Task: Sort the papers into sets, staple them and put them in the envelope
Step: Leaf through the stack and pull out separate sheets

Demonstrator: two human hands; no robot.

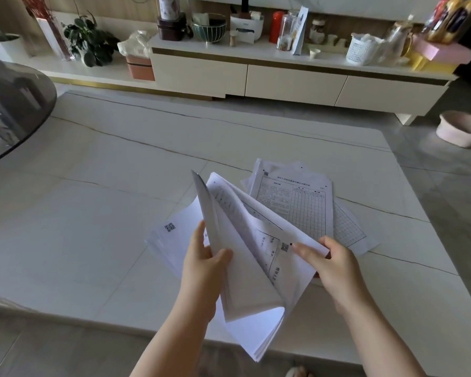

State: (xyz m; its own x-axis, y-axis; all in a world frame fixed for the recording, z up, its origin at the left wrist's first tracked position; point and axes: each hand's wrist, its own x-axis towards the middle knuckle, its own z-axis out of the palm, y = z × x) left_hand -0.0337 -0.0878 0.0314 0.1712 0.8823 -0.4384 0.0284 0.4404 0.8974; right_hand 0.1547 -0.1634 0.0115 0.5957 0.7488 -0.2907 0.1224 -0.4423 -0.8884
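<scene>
Risked spilling loose sheets: held bundle (245,273) fanned open above the table (93,186), lower corner hanging past the near edge, gripped only at 2 points. Could also have muddled sets, with 2 piles already down. Left hand (204,265) clasped around the bundle's left edge, thumb on top. Right hand (329,265) pinched a sheet's corner, index finger stretched along it. Gridded pile (297,202) lay beyond the right hand; QR-marked pile (172,235) just behind the left. No envelope or stapler seen.
</scene>
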